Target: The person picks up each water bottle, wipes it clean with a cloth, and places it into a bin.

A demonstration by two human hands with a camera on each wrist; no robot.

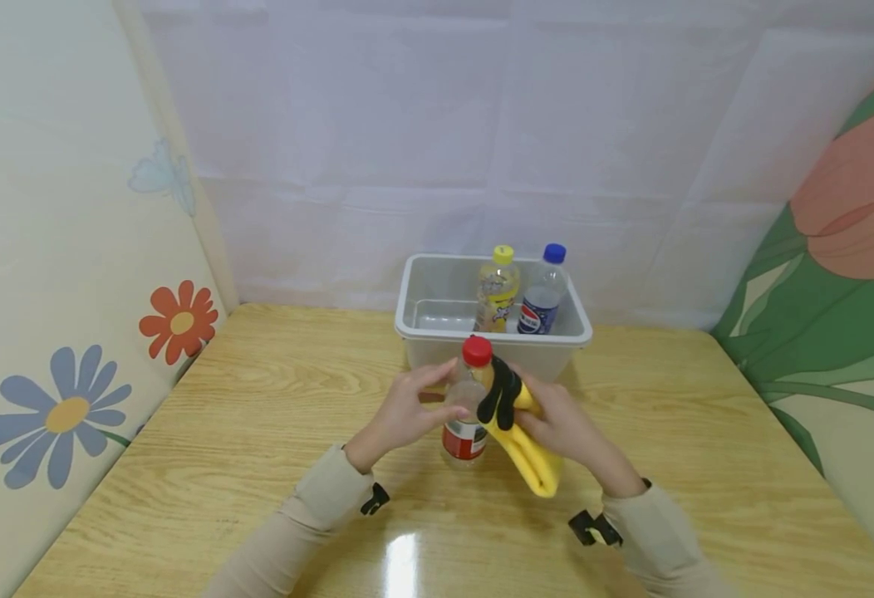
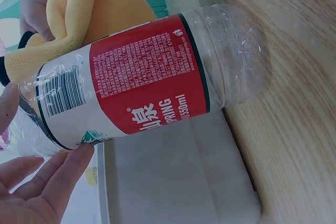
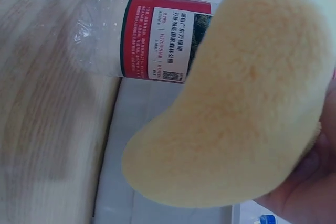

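Observation:
A clear plastic bottle (image 1: 465,440) with a red cap and a red and white label stands upright on the table. My left hand (image 1: 410,409) holds its upper part between thumb and fingers; the fingertips (image 2: 79,153) show at the label's upper edge in the left wrist view. My right hand (image 1: 557,419) grips a folded yellow cloth (image 1: 534,461) with a black edge, which lies against the bottle's right side near the shoulder. In the right wrist view the fuzzy cloth (image 3: 236,108) hides the bottle's top and most of the right hand's fingers.
Behind the bottle stands a light grey plastic bin (image 1: 437,349). Inside it, on the right, are a yellow-capped bottle (image 1: 498,291) and a blue-capped bottle (image 1: 543,299). The wooden table (image 1: 295,374) meets a white-draped wall at the back; flower-patterned panels flank it.

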